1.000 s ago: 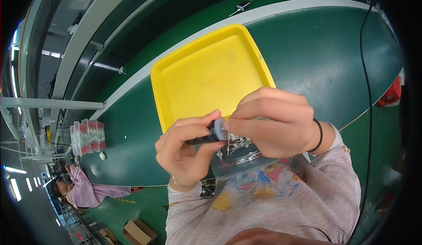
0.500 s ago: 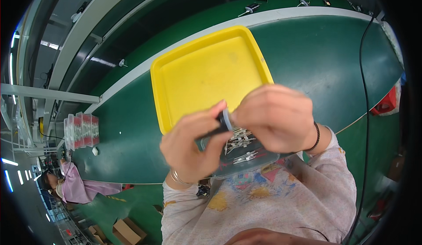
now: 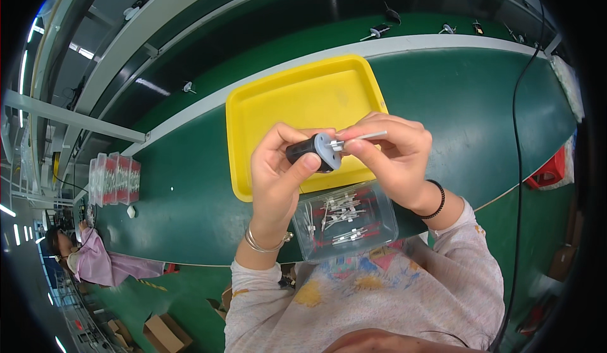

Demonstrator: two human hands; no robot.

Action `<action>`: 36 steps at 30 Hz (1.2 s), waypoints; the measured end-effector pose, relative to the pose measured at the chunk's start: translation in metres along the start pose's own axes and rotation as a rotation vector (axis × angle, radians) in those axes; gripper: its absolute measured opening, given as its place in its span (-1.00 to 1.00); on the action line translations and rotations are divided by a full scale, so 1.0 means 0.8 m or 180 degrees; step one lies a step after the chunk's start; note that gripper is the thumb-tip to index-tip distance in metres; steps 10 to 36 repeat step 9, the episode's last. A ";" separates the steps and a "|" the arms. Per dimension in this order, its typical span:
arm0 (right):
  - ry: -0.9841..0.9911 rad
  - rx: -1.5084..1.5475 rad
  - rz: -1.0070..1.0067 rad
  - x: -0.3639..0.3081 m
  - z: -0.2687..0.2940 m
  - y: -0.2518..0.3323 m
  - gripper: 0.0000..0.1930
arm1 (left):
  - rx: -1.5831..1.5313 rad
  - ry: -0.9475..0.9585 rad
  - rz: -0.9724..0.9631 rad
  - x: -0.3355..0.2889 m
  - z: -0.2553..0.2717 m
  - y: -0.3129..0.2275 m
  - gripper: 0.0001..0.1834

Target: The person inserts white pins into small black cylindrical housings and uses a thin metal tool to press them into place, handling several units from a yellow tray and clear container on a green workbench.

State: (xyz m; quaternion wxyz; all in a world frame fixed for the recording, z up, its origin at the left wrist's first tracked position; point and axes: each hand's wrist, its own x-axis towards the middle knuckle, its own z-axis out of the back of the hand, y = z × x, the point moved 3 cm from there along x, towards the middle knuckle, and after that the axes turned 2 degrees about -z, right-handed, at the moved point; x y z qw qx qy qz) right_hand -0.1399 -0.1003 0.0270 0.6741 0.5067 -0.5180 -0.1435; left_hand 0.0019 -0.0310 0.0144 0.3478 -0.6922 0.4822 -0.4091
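Note:
My left hand (image 3: 273, 169) is closed around a short black cylinder (image 3: 301, 151) with a grey disc (image 3: 326, 154) on its right end. Thumb and fingers of my right hand (image 3: 399, 160) pinch a thin pale rod with a metal collar (image 3: 373, 136), its inner end at the middle of the disc. How deep it sits there I cannot tell. Both hands are above the near edge of a yellow tray (image 3: 297, 97). Below them, close to my body, stands a clear plastic box (image 3: 387, 226) with several loose pale rods (image 3: 344, 209), some with red parts.
Several stacked clear boxes (image 3: 114, 179) stand on the green table (image 3: 455, 112) at the left. Beyond its white edge, a green belt carries scattered parts (image 3: 378, 31). A black cable (image 3: 517, 131) hangs at the right. A person in pink (image 3: 104, 258) is at far left.
Both hands have shifted slightly, uncovering the clear box. The cylinder's disc has turned into view, and the pale rod between my right fingers now shows. The whole view has shifted slightly.

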 end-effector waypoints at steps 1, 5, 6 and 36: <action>-0.0019 -0.0227 0.0108 0.002 0.001 0.002 -0.91 | 0.0064 -0.0040 -0.0063 0.000 -0.001 -0.001 -0.81; 0.0110 -0.0495 0.0375 0.013 0.009 -0.007 -0.89 | 0.0120 -0.0097 -0.0059 0.016 0.004 0.008 -0.79; -0.0027 -0.0476 0.0029 0.013 0.018 -0.022 -0.84 | 0.0110 -0.0075 -0.0114 0.030 0.009 0.013 -0.79; -0.0132 -0.1051 -0.0487 0.013 0.025 -0.038 -0.69 | 0.0946 -0.0211 0.0312 0.070 0.046 0.015 -0.75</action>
